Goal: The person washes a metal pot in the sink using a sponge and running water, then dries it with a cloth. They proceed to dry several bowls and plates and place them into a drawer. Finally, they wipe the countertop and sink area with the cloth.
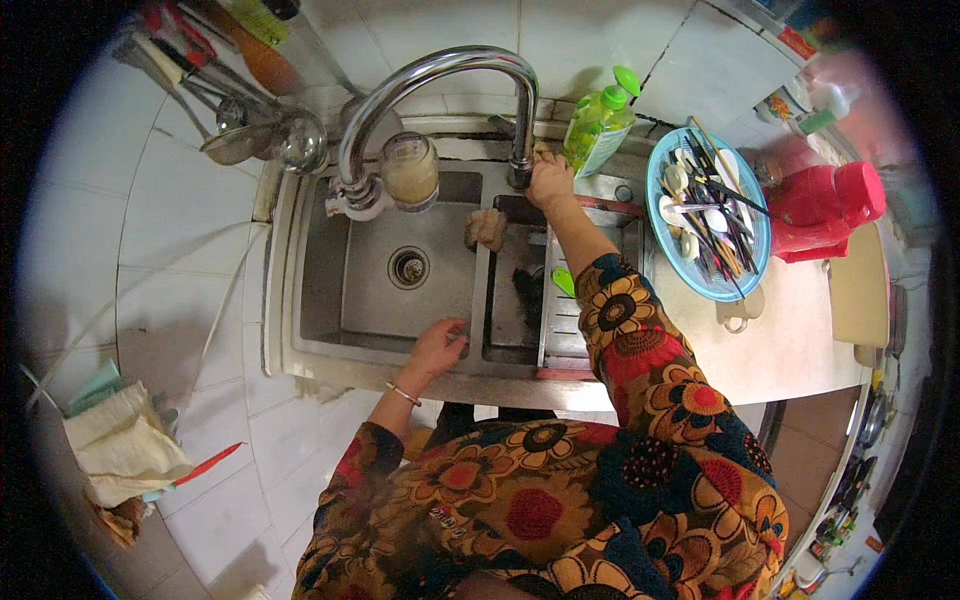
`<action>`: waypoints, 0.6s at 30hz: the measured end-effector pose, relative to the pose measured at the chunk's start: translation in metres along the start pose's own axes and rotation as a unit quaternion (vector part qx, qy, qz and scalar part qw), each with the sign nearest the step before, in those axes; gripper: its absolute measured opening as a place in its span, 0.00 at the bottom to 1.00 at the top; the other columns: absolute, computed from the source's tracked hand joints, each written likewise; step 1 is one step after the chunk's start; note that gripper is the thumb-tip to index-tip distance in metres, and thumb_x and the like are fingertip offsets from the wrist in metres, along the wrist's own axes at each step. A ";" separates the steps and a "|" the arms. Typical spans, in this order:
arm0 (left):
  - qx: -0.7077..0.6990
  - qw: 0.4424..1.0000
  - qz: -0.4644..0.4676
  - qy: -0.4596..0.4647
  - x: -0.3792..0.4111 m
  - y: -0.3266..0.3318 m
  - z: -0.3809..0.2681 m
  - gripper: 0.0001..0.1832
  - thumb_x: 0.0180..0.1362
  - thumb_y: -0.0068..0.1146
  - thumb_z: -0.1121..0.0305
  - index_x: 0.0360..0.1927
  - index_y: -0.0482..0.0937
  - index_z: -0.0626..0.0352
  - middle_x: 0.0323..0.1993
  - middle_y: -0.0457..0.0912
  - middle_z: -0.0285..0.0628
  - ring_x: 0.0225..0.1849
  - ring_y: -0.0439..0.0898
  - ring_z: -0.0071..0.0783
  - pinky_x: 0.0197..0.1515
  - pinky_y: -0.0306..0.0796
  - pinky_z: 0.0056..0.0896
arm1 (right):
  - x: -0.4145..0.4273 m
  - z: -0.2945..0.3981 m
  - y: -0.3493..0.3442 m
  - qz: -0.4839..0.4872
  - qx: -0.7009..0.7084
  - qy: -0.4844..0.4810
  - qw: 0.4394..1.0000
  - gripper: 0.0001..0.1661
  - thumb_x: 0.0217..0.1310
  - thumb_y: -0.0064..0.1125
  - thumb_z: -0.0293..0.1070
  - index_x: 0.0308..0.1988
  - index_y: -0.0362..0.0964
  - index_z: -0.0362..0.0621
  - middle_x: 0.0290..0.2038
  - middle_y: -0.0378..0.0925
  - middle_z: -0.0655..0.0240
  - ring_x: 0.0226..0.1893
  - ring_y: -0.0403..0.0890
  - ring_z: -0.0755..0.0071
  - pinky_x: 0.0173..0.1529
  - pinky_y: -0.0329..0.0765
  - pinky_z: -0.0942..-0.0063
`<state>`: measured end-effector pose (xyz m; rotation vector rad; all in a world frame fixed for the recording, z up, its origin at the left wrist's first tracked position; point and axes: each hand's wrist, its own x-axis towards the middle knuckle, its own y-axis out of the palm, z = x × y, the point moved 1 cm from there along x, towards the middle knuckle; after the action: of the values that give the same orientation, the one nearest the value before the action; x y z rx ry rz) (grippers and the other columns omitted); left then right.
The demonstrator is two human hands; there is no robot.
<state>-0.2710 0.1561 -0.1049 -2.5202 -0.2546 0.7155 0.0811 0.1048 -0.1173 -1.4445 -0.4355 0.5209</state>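
Note:
My right hand (551, 180) reaches to the back of the steel sink, beside the base of the chrome gooseneck faucet (439, 66). A small yellowish thing shows at its fingertips; whether I grip it or only touch it is unclear. Right of that hand stands a green pump bottle (598, 127). My left hand (439, 349) hangs over the front of the large sink basin (375, 300), fingers bent, and what lies between them is too small to tell. A brown sponge-like block (486, 229) rests on the divider between the basins. A water filter (410, 172) is attached at the faucet's spout.
A blue basket (656, 217) of chopsticks and spoons stands on the right counter, with a red thermos-like jug (825, 206) beyond it. A slatted steel drainer (559, 330) spans the small basin (512, 300), holding a green item (562, 283). Ladles (300, 142) hang at upper left; cloths (124, 442) at lower left.

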 end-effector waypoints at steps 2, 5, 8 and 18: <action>0.004 0.999 -0.042 0.016 0.001 0.006 0.009 0.22 0.54 0.53 0.67 0.54 0.70 0.62 0.45 0.75 0.55 0.43 0.77 0.47 0.47 0.71 0.39 | -0.006 -0.007 -0.007 -0.032 0.031 -0.011 0.999 0.20 0.43 0.59 0.32 0.42 0.74 0.44 0.45 0.76 0.62 0.50 0.72 0.55 0.52 0.70 0.63; 0.019 0.994 -0.099 0.034 0.036 -0.005 0.002 0.27 0.55 0.54 0.67 0.60 0.64 0.57 0.54 0.69 0.55 0.46 0.77 0.44 0.47 0.71 0.36 | -0.039 -0.009 -0.029 -0.084 0.173 0.002 0.981 0.16 0.41 0.60 0.28 0.36 0.75 0.41 0.36 0.79 0.55 0.40 0.78 0.50 0.45 0.74 0.64; -0.010 0.991 -0.121 0.052 0.080 -0.023 -0.027 0.33 0.57 0.53 0.66 0.65 0.55 0.54 0.54 0.66 0.59 0.47 0.75 0.49 0.48 0.70 0.38 | -0.088 -0.026 -0.048 -0.073 0.347 0.024 0.935 0.16 0.43 0.60 0.29 0.38 0.74 0.41 0.35 0.79 0.53 0.37 0.79 0.52 0.41 0.75 0.64; -0.015 0.973 -0.198 0.121 0.146 -0.014 -0.067 0.18 0.48 0.58 0.70 0.43 0.70 0.58 0.46 0.73 0.52 0.46 0.74 0.54 0.46 0.70 0.44 | -0.215 -0.047 -0.098 0.031 0.666 0.083 0.741 0.23 0.46 0.53 0.15 0.47 0.69 0.36 0.42 0.77 0.65 0.40 0.77 0.73 0.47 0.73 0.75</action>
<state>-0.1124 0.1843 -0.1126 -2.4431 -0.6599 0.2466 -0.0594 -0.0633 -0.0174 -0.0824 0.1792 0.5502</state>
